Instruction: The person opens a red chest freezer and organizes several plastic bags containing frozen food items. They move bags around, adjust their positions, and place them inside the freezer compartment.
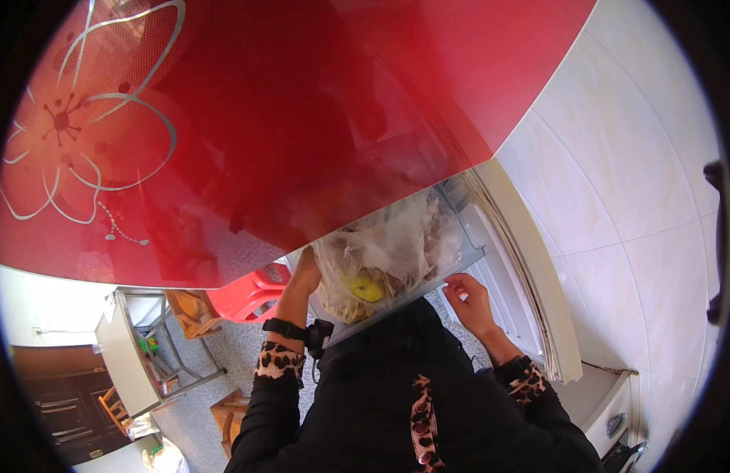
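Observation:
A pulled-out clear refrigerator drawer (371,320) is in front of my body, below the glossy red upper door (317,118). It holds thin clear plastic bags (388,242) with food inside, among it something yellow-green (365,288). My left hand (307,272) reaches in at the drawer's left side; its fingers are hidden behind the bags and the red door's edge, so its grip does not show. At the drawer's right front corner is my right hand (468,300), fingers curled near the rim; whether they touch it is unclear.
The lower refrigerator door (518,260) stands open on the right, near a tiled wall (625,195). Red plastic stools (252,295), a wooden stool (190,310) and a metal-framed table (122,355) stand at the left. A white cabinet (616,402) is at the lower right.

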Demonstrator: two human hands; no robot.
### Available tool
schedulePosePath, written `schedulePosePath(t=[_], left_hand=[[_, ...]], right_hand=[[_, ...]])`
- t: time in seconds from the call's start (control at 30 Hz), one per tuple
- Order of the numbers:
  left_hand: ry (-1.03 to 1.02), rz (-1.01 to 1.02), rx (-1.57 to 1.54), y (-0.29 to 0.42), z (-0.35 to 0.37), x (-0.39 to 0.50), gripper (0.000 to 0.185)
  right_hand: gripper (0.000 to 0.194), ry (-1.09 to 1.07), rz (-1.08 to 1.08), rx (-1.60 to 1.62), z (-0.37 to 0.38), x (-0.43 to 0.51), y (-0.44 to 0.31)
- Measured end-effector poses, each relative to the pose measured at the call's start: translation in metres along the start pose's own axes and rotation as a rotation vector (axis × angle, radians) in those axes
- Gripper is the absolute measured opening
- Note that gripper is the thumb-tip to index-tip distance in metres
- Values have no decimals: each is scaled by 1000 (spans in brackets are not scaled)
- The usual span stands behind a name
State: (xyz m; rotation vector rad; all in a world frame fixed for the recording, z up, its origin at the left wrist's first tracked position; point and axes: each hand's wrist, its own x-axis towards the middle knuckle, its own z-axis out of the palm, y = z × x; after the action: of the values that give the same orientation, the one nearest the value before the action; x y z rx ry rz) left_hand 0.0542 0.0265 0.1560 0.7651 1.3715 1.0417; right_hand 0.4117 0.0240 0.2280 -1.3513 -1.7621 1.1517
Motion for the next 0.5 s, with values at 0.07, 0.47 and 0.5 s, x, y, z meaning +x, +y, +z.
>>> schedulePosePath(t=[0.07, 0.47, 0.5], left_hand=[[136, 44, -11, -5, -9, 8, 28], [-168, -159, -752, -7, -9, 13, 29], [-212, -156, -792, -5, -6, 13, 29]], right_hand=[[17, -18, -42, -16, 1, 6, -7], [19, -134, -328, -63, 32, 45, -60], [19, -166, -338, -100, 36, 46, -61]])
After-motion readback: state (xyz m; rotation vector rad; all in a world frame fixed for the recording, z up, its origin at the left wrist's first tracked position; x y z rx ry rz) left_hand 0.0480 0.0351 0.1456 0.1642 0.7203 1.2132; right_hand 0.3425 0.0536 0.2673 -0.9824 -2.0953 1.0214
